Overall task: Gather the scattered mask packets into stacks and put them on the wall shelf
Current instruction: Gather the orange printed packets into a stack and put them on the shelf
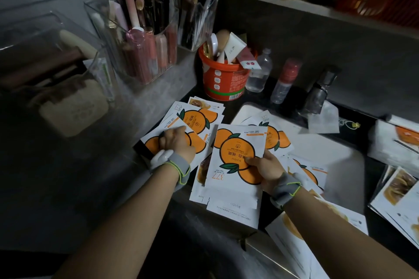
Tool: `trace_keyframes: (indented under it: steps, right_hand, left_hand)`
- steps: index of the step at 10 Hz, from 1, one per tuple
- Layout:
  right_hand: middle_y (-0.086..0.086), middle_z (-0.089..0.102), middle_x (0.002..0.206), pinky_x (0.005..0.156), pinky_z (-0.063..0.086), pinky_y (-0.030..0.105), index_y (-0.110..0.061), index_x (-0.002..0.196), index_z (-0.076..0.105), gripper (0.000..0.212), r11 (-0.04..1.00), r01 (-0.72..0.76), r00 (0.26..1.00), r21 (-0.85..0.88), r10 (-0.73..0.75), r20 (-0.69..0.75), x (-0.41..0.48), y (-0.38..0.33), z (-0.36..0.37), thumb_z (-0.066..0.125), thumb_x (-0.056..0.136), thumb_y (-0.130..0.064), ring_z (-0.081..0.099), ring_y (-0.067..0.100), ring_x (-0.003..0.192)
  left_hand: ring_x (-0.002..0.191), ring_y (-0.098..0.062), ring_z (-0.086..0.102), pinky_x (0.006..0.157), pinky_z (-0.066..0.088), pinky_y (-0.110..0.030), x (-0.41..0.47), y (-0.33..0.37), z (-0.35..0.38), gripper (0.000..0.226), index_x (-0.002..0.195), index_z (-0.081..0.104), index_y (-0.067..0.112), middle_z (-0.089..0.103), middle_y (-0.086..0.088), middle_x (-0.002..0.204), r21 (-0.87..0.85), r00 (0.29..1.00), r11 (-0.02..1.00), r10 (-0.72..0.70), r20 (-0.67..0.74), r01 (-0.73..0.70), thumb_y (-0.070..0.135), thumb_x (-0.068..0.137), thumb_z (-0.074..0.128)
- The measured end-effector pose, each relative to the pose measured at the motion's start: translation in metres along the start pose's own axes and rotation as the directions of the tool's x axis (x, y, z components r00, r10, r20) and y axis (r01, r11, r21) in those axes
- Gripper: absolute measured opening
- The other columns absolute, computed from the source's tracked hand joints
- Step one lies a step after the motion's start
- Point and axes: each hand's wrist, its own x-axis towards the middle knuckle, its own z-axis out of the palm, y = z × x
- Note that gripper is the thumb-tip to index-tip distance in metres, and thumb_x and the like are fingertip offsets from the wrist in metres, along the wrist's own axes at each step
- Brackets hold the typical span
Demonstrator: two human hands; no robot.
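Littering the dark counter [229, 108], mask packets [199, 120]: right grip [263, 165] pinches a stack [235, 161], left grip [176, 142] clutches one packet [200, 144].

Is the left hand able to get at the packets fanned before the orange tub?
Probably yes: the left hand rests on one of those packets; nothing covers them, and the orange tub stands behind.

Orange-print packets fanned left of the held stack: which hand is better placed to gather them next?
Left, probably. The left hand lies on those loose packets, while the right hand is occupied gripping the stack.
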Motion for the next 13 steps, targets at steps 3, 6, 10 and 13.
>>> trace_keyframes:
  steps: [3,6,10,13]
  right_hand:
    - [0.007,0.07,0.113,0.099,0.047,0.052,-0.03,0.093,0.065,0.033,0.999,0.033,0.999,0.001,-0.033,0.021,-0.003,-0.011,0.0,0.061,0.081,0.001,0.063,0.033,0.105]
    - [0.008,0.069,0.114,0.1,0.046,0.052,-0.028,0.102,0.064,0.035,1.0,0.003,1.0,0.007,-0.003,0.006,0.0,-0.014,-0.004,0.064,0.08,-0.001,0.063,0.035,0.106]
    - [0.013,0.068,0.115,0.099,0.047,0.054,-0.018,0.117,0.064,0.044,0.997,-0.026,0.999,0.079,0.028,-0.031,0.0,-0.016,-0.001,0.061,0.08,0.006,0.063,0.038,0.106]
    - [0.013,0.067,0.115,0.084,0.049,0.039,-0.011,0.122,0.059,0.042,0.994,-0.046,0.997,0.098,0.051,-0.049,-0.004,-0.025,-0.006,0.056,0.085,0.008,0.062,0.037,0.104]
  left_hand:
    - [0.133,-0.026,0.026,0.11,0.023,-0.028,0.039,0.012,-0.007,0.06,0.136,0.034,0.035,0.028,0.004,0.143,0.474,0.852,0.711,0.389,0.35,-0.519,0.019,0.079,0.045]
    - [0.145,-0.027,0.017,0.118,0.007,-0.055,0.048,0.029,-0.023,0.064,0.145,0.029,0.025,0.022,-0.004,0.155,0.662,0.74,0.334,0.356,0.571,-0.671,0.03,0.087,0.056]
    - [0.094,-0.024,0.048,0.081,0.036,-0.035,0.065,0.038,-0.021,0.037,0.123,0.054,0.013,0.045,-0.001,0.1,0.64,0.775,0.443,0.284,0.564,-0.628,0.023,0.087,0.057]
    - [0.142,-0.028,0.025,0.116,0.021,-0.048,0.097,0.047,-0.021,0.049,0.136,0.045,0.017,0.03,-0.005,0.151,0.675,0.737,0.324,0.443,0.511,-0.663,0.026,0.088,0.046]
